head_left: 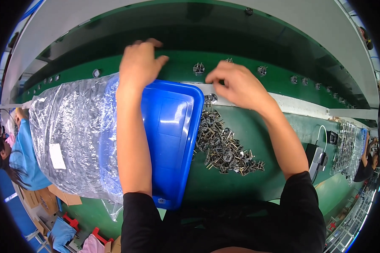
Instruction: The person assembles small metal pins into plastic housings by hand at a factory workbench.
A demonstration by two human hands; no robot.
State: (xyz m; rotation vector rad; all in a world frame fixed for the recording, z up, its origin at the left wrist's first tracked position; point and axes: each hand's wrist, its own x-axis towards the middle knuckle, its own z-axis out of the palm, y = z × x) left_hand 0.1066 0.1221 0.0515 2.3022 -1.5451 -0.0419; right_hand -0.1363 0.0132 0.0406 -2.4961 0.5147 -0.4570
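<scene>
My left hand reaches over the green belt beyond the bin, fingers stretched and thumb apart, holding nothing visible. My right hand hovers at the belt's near edge with its fingers curved and a gap between thumb and forefinger; nothing shows in it. Near its fingertips one small round black part with metal pins sits on the belt. Below the right hand lies a heap of similar pinned parts on the green table. Under my left forearm is a blue plastic bin.
A large clear plastic bag of stacked items lies left of the bin. More pinned parts are spaced along the belt. At right stand a black device with a white cable and a rack of parts. A person in blue sits at far left.
</scene>
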